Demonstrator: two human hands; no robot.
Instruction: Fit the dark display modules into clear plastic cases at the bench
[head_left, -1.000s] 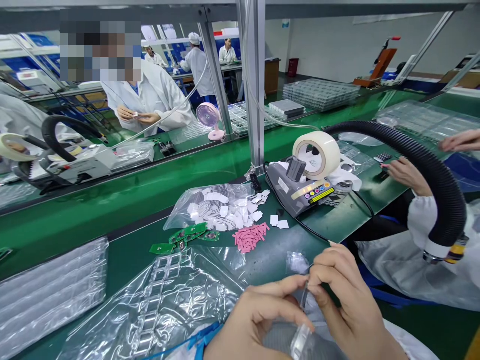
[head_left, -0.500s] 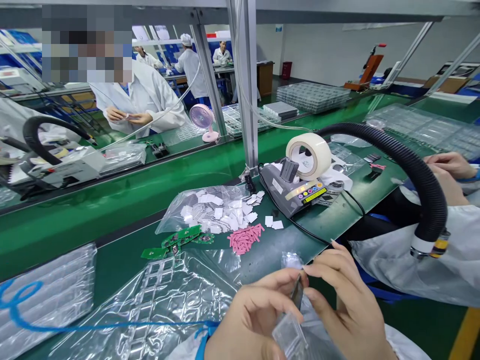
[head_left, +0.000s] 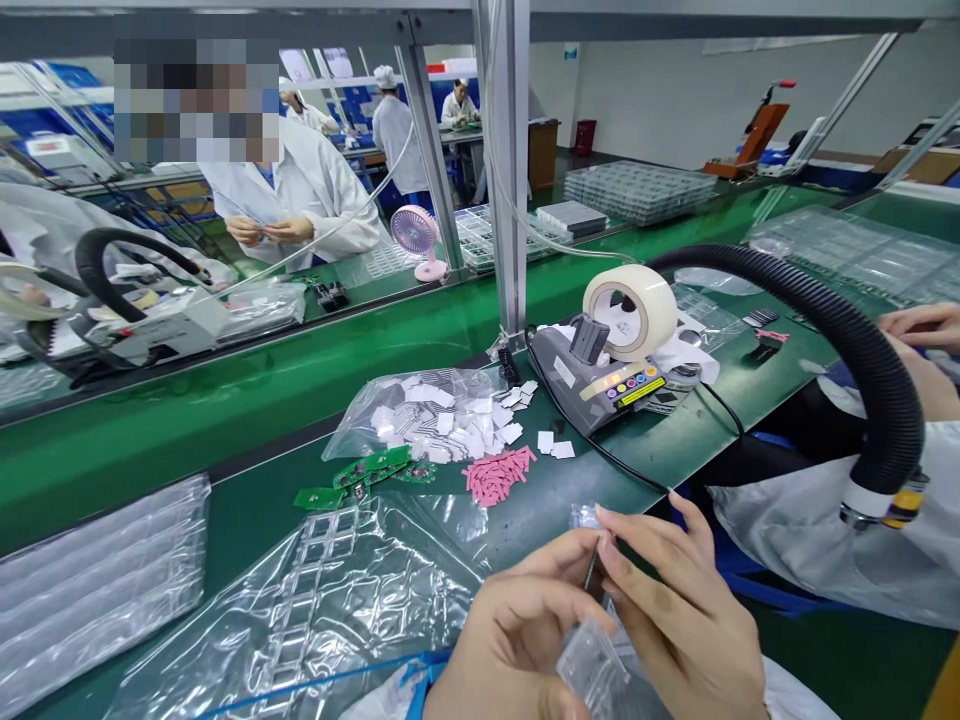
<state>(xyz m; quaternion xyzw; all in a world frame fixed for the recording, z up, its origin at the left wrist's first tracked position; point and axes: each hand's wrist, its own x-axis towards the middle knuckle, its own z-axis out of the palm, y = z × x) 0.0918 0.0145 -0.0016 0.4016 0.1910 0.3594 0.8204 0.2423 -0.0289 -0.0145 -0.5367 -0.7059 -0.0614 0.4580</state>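
My left hand and my right hand meet low in the middle of the view, over the near edge of the green bench. Both pinch a small thin dark part between thumb and fingertips. A small clear plastic piece lies in my left palm below it. A crumpled clear film scrap sits just beyond my fingers. Past it lie a heap of pink strips, white squares spilling from a clear bag, and green circuit boards.
A tape dispenser with a white roll stands at mid right, a black corrugated hose arching over it. Clear blister trays in plastic lie at lower left. A co-worker's hand rests at right; a person in a white coat sits opposite.
My right fingers have spread and shifted slightly over the dark part. The clear piece has slid lower in my left palm. The blue cord at left is gone from view.
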